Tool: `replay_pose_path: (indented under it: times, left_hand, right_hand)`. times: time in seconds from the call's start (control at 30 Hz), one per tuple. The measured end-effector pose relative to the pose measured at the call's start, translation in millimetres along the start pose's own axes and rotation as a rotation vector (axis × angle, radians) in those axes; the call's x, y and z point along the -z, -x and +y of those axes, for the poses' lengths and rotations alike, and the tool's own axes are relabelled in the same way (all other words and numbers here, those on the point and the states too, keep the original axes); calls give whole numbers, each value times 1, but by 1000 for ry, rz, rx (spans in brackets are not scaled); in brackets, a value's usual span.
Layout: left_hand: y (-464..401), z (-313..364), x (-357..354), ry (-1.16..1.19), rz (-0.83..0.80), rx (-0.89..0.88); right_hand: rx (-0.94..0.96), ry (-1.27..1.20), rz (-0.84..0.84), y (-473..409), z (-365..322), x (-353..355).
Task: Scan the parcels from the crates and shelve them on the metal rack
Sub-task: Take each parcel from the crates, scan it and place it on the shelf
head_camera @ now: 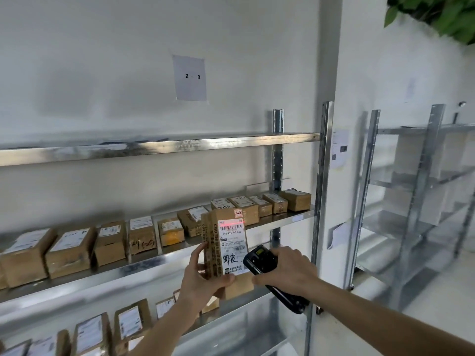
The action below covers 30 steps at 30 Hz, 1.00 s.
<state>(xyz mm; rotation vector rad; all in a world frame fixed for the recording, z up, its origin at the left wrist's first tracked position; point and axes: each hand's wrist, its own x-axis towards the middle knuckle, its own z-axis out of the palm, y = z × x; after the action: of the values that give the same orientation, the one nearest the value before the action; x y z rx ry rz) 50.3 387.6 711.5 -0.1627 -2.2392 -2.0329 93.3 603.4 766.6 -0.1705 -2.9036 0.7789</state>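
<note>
The metal rack point(318, 191) stood against the wall; its top shelf was bare, and its middle shelf had open room in front of the row of parcels point(144, 233). Above the rack hung a sheet marked "2 - 3" point(190, 77). In front of the middle shelf, the left hand point(199, 277) gripped an upright parcel point(226, 250), label reading "516 K20-00-030". The right hand point(285, 271) gripped a black scanner point(259, 260) just beside it.

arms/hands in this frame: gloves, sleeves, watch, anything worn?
Nothing worn that shows. The left hand and the right hand are both bare, with no gloves, and no rings or wristbands can be made out. Both forearms are bare right to the bottom edge of the picture; no sleeve or cuff comes into view. No markings or cables on either arm.
</note>
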Motion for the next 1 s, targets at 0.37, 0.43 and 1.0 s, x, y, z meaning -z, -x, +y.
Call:
replay_pose_path:
  times: [0.37,0.43,1.0]
  left_hand:
    - [-27,-21,-24,-58,15,35]
    - [-28,-24,-29,-56,22,38]
    - [-36,-58,-88,29,-25,194]
  right_hand:
    - [-27,10,-16,-18,23,0]
    - [-35,4,-13,-20,27,-1]
    - [-11,-310,-160,-42,91,-23]
